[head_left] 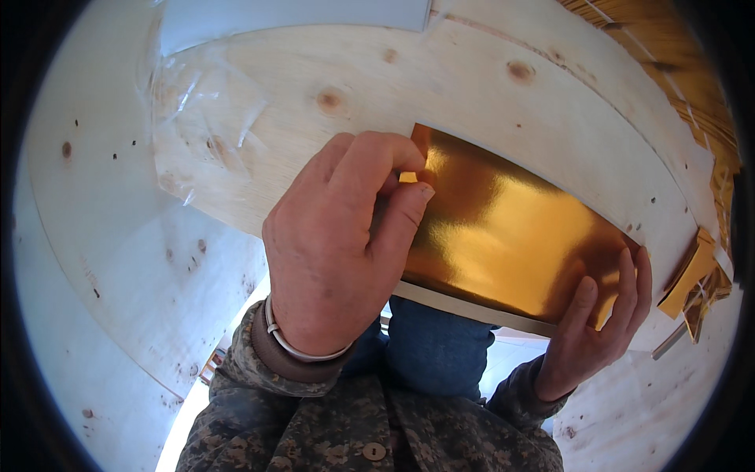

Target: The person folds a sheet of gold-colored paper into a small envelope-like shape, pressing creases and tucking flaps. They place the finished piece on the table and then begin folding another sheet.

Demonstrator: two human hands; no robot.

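Note:
A shiny gold rectangular sheet (503, 228) lies at a slant on the pale wooden board, its near edge by the board's front edge. At its left end my left hand (338, 236) pinches the sheet's edge between thumb and forefinger; a small bit of gold shows between them. The other fingers are curled, partly hidden behind the hand. My right hand (602, 322) rests at the sheet's right end, fingers stretched out and thumb apart on the gold surface, which mirrors it.
Clear crinkled plastic film (204, 118) lies at the upper left, below a white panel (299, 14). Gold offcuts (692, 275) lie at the right, with a dark thin bar (670, 341) beside them. Stacked golden strips (668, 63) fill the upper right. The knotted plywood surface (456, 71) extends behind.

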